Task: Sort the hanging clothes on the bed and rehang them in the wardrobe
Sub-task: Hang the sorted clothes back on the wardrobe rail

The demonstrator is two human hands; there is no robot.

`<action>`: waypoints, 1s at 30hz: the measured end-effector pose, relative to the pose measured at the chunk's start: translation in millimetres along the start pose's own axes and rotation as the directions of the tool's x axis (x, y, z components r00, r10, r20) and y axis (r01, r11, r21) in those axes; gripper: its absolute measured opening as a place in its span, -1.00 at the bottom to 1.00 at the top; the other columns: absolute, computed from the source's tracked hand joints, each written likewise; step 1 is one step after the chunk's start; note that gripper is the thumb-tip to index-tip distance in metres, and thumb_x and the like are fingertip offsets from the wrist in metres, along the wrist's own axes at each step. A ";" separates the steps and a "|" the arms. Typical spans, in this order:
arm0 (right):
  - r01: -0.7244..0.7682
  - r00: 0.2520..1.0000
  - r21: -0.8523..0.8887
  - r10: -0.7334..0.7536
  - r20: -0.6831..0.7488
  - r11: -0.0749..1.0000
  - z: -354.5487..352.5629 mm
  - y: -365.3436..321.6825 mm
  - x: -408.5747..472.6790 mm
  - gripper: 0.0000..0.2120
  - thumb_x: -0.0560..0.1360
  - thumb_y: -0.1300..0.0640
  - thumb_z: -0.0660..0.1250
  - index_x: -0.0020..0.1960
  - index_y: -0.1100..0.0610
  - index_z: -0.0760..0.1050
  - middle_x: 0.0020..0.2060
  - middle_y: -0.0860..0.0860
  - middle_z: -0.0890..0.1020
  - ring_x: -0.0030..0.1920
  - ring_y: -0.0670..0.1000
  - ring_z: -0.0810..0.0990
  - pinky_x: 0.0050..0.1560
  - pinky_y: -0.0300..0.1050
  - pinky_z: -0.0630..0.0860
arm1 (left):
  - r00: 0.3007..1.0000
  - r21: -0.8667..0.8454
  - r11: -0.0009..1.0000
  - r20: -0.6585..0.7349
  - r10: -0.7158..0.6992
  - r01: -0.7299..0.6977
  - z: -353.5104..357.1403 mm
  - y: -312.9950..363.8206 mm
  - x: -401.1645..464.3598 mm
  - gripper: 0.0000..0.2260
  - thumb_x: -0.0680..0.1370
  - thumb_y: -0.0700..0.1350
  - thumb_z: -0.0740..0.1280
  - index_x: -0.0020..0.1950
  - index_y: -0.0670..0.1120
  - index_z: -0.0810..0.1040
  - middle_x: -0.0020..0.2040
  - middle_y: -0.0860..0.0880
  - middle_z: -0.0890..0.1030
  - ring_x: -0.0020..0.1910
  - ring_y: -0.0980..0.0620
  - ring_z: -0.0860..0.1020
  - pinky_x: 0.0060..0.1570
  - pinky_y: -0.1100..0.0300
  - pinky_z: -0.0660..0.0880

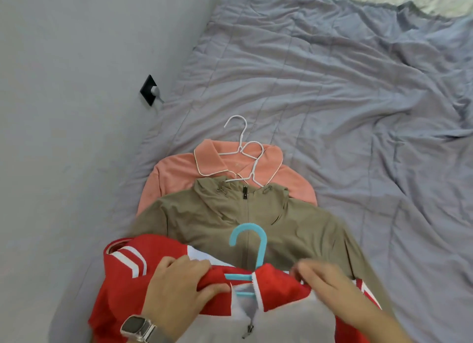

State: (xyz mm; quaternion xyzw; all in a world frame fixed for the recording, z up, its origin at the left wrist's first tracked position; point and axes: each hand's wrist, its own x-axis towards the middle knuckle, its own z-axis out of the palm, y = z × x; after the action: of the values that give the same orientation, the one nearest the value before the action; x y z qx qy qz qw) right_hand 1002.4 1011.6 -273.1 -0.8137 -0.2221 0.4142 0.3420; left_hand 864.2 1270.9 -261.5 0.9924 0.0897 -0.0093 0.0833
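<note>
Nearest the camera, the left hand (179, 283), wearing a watch (138, 328) on its wrist, is gripping the collar of the red jacket (122, 299), its fingers curled over the fabric and its thumb tucked beneath. The right hand (330, 289) is blurred; its fingers seem to be pinching the other side of the same collar, though exactly how they are lying cannot be told. The jacket, red with white stripes and a grey front panel, is lying at the near edge of the bed (332, 99) on a blue hanger (249, 242) whose hook is pointing away. Just beyond, partly under it, a khaki zip jacket (212, 219) is lying flat, overlapping a pink collared top (174, 173) further off. Two white hangers (243, 148) are sticking out at their collars. The grey quilt is spreading wrinkled beyond, with a black wall socket (149, 89) on the wall to the left
</note>
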 end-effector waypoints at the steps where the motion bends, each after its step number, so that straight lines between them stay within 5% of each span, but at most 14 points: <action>1: 0.009 0.994 0.001 -0.009 -0.113 1.000 -13.5 0.9 10.8 -0.43 0.42 -0.47 0.04 -0.16 -0.02 0.53 -0.22 -0.16 0.60 -0.12 -0.19 0.52 -0.01 -0.31 0.40 | 1.000 0.008 1.000 -0.025 -0.015 0.016 0.4 1.9 -5.2 -0.54 0.41 0.39 0.08 -0.43 0.04 0.38 -0.52 0.11 0.40 -0.45 0.14 0.41 -0.24 0.18 0.21; 4: 0.059 0.903 -0.174 -0.127 -0.410 0.983 -47.6 8.9 69.9 -0.67 0.44 -0.17 0.31 0.13 -0.04 0.51 0.05 -0.18 0.58 0.12 -0.08 0.50 0.11 -0.30 0.31 | 0.994 -0.026 0.996 -0.072 -0.084 0.083 2.6 8.4 -20.7 -0.47 0.49 0.39 -0.05 -0.38 0.06 0.44 -0.50 0.16 0.33 -0.34 0.14 0.31 -0.23 0.19 0.22; 8: -0.076 0.948 -0.258 -0.010 -0.317 0.963 -50.5 11.9 151.0 -0.50 0.41 -0.09 0.35 0.28 0.09 0.43 0.14 0.06 0.59 0.20 0.15 0.51 0.18 0.00 0.44 | 0.979 -0.032 0.980 -0.047 -0.196 0.195 -5.7 11.6 -26.6 -0.47 0.48 0.42 -0.08 -0.35 0.11 0.47 -0.48 0.15 0.20 -0.42 0.12 0.29 -0.33 0.20 0.34; 11: -0.118 0.985 -0.458 0.047 -0.164 0.881 -23.0 8.2 164.0 -0.51 0.44 -0.29 0.26 0.18 0.05 0.45 0.07 0.01 0.60 0.16 0.11 0.53 0.12 -0.04 0.42 | 0.984 0.033 0.986 -0.064 -0.164 0.166 -15.4 17.8 -22.8 -0.48 0.47 0.41 -0.06 -0.38 0.10 0.45 -0.47 0.16 0.14 -0.42 0.12 0.24 -0.31 0.21 0.25; 14: -0.054 0.997 -0.284 0.033 -0.076 0.957 -2.5 1.3 142.3 -0.53 0.46 -0.32 0.23 0.21 -0.05 0.48 0.06 -0.02 0.62 0.12 0.05 0.55 0.01 -0.16 0.38 | 0.987 0.070 0.987 -0.090 -0.137 0.143 -24.0 28.1 -22.2 -0.44 0.46 0.41 -0.09 -0.43 0.06 0.43 -0.45 0.20 0.14 -0.31 0.10 0.26 -0.27 0.19 0.15; 20: 0.146 0.913 -0.201 -0.210 -0.350 0.969 -3.2 -13.6 42.9 -0.87 0.45 -0.23 0.31 -0.17 -0.21 0.46 -0.31 -0.23 0.50 -0.23 -0.13 0.46 -0.21 -0.16 0.38 | 0.987 0.101 0.982 -0.015 -0.158 0.159 -33.3 40.7 -34.6 -0.45 0.47 0.40 -0.18 -0.41 0.13 0.40 -0.43 0.30 0.24 -0.39 0.21 0.38 -0.26 0.20 0.38; 22: 0.144 0.944 -0.138 -0.178 -0.278 0.980 -14.7 -18.3 8.5 -0.77 0.37 -0.36 0.29 -0.21 -0.22 0.48 -0.34 -0.18 0.57 -0.27 -0.14 0.51 -0.23 -0.11 0.47 | 0.983 0.082 0.980 -0.022 -0.182 0.183 -39.1 42.4 -40.4 -0.48 0.46 0.41 -0.16 -0.37 0.15 0.40 -0.39 0.33 0.23 -0.31 0.17 0.35 -0.23 0.19 0.35; 25: 0.126 0.992 0.125 -0.128 0.002 0.984 -31.1 -26.9 -35.6 -0.53 0.30 -0.41 0.33 0.02 -0.11 0.60 -0.11 -0.10 0.68 -0.08 -0.11 0.64 0.00 -0.05 0.56 | 0.982 0.053 0.982 -0.055 -0.178 0.181 -52.1 46.7 -46.1 -0.55 0.43 0.44 -0.11 -0.30 0.17 0.36 -0.38 0.34 0.23 -0.24 0.15 0.30 -0.22 0.23 0.21; 28: 0.166 0.962 0.147 -0.193 0.194 0.975 -37.0 -40.4 -72.1 -0.66 0.30 -0.44 0.30 0.06 -0.45 0.50 -0.11 -0.38 0.61 -0.09 -0.36 0.57 -0.11 -0.42 0.44 | 0.978 -0.011 0.982 -0.086 -0.189 0.189 -64.6 56.2 -47.4 -0.59 0.39 0.47 -0.08 -0.23 0.17 0.28 -0.40 0.35 0.18 -0.27 0.18 0.26 -0.19 0.37 0.14; 30: 0.211 0.947 0.129 -0.235 0.220 0.969 -32.5 -46.2 -89.2 -0.67 0.23 -0.31 0.44 -0.02 -0.47 0.50 -0.10 -0.42 0.61 -0.09 -0.49 0.51 -0.08 -0.52 0.41 | 0.973 -0.047 0.977 -0.092 -0.214 0.210 -70.0 61.7 -49.8 -0.58 0.38 0.49 -0.10 -0.22 0.20 0.27 -0.40 0.35 0.23 -0.27 0.22 0.24 -0.22 0.33 0.12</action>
State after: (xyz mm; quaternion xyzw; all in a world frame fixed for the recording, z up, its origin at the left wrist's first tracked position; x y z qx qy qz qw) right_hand 975.9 972.9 -178.5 -0.7100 -0.3295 0.4766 0.4002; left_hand 826.5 1214.0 -180.8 0.9747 0.1992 0.0313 0.0960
